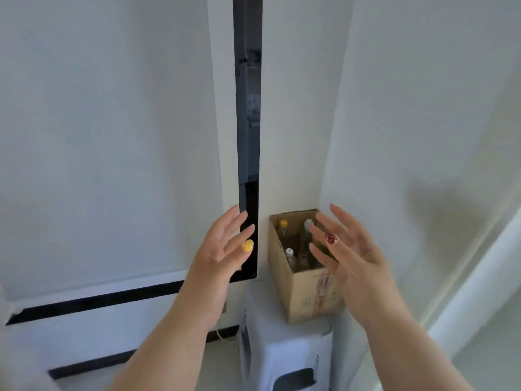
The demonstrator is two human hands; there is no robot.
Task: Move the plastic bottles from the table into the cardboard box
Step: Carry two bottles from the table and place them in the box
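Both your left hand (225, 249) and right hand (349, 249) are spread and hold nothing, three plastic bottles (306, 244) stand upright inside the cardboard box (307, 294) on the white stool (284, 348), so look back to the table, which is not in view, for remaining bottles.

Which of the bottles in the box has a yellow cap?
The bottle at the far left corner of the cardboard box. The other two visible bottles have pale caps.
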